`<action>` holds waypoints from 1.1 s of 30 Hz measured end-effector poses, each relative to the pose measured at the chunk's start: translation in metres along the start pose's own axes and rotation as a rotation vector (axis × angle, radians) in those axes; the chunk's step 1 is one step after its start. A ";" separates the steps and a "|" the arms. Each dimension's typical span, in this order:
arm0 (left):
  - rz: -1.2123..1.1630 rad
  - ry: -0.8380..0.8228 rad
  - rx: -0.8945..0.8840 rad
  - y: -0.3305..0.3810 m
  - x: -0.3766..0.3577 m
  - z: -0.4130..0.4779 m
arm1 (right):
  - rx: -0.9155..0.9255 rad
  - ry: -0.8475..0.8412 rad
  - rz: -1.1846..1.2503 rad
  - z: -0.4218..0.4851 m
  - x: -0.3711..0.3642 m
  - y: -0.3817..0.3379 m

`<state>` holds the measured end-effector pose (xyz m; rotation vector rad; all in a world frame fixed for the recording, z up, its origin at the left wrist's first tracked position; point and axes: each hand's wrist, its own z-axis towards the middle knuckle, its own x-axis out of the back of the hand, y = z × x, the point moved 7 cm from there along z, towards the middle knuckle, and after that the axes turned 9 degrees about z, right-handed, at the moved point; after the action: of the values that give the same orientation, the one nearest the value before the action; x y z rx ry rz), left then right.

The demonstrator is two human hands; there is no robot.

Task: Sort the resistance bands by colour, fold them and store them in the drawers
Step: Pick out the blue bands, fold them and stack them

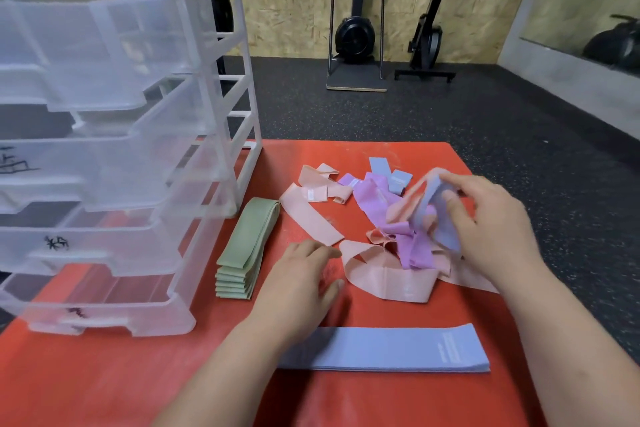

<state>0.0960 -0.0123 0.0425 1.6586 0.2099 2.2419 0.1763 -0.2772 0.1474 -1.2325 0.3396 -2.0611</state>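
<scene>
Right hand (pixel 498 229): raised above the right half of the red mat (pixel 138 374), thumb and curled fingers pinching one blue resistance band (pixel 441 218), whose loop hung down into the mixed pile (pixel 412 243).

Left hand (pixel 301 274): palm down on the mat's middle, fingers spread and relaxed, holding nothing; fingertips just beside a peach band (pixel 388 281) at the pile's near side.

Mixed pile: peach and purple bands crossed over one another beneath the right hand; two more loose blue bands (pixel 388 173) lay towards the mat's far edge.

Blue stack (pixel 391 350): flat, lengthwise along the mat's near edge, partly under the left forearm.

Green stack (pixel 247 246): folded and layered, left of the pile, near the drawer unit (pixel 114 149).

Drawer unit: clear plastic, on the mat's left side, several drawers pulled out; contents could not be made out.

Step judged in hand: freeing the blue band for the blue stack. Handling notes:
- Peach and purple fabric appeared to lie against the hanging loop, so a slow upward lift would likely shed them.
- The left hand was well placed to press the pile down.
- The band should be smoothed flat, untwisted, before being laid edge to edge on the blue stack.
- Risk: a quick pull could drag neighbours out and scatter the pile.
</scene>
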 end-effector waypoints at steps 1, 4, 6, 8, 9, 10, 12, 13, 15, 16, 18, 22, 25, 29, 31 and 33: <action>-0.005 0.000 -0.001 0.003 0.000 0.000 | 0.028 0.051 0.038 -0.002 0.011 -0.005; -0.017 -0.013 -0.008 0.011 -0.001 -0.001 | 0.037 0.069 0.134 -0.010 0.023 -0.010; -0.021 -0.021 -0.013 0.017 -0.003 -0.001 | -0.065 -0.007 0.166 -0.018 0.013 0.002; -0.024 -0.025 -0.018 0.021 -0.005 -0.001 | -0.146 -0.064 0.183 -0.028 0.002 0.014; -0.029 -0.025 -0.019 0.023 -0.006 0.000 | -0.167 -0.072 0.207 -0.031 -0.001 0.017; -0.040 -0.025 -0.019 0.025 -0.007 0.001 | -0.180 -0.065 0.255 -0.032 0.000 0.017; -0.060 -0.012 -0.024 0.030 -0.007 0.004 | -0.181 -0.011 0.419 -0.029 0.005 0.015; -0.070 0.000 -0.024 0.031 -0.007 0.006 | -0.180 0.018 0.518 -0.026 0.008 0.013; -0.105 0.032 -0.020 0.034 -0.006 0.010 | -0.198 0.042 0.657 -0.024 0.009 0.014; -0.127 0.048 -0.020 0.035 -0.006 0.010 | -0.218 0.043 0.673 -0.025 0.005 0.017; -0.173 0.070 -0.025 0.038 -0.005 0.011 | -0.261 0.034 0.602 -0.028 -0.004 0.027; -0.285 0.109 -0.053 0.042 0.003 0.010 | -0.256 -0.002 0.625 -0.027 -0.012 0.026; -0.372 0.112 -0.041 0.046 0.007 0.010 | -0.194 -0.112 0.765 -0.026 -0.021 -0.003; -0.441 0.064 -0.028 0.053 0.004 0.008 | -0.131 -0.283 0.789 -0.036 -0.049 -0.026; -0.490 0.027 0.010 0.052 0.001 0.007 | -0.128 -0.327 0.781 -0.041 -0.060 -0.027; -0.507 0.029 0.074 0.044 -0.002 0.008 | -0.120 -0.331 0.746 -0.043 -0.064 -0.027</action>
<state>0.0964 -0.0544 0.0574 1.4081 0.6489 1.8898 0.1471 -0.2200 0.0973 -1.2430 0.6545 -1.1998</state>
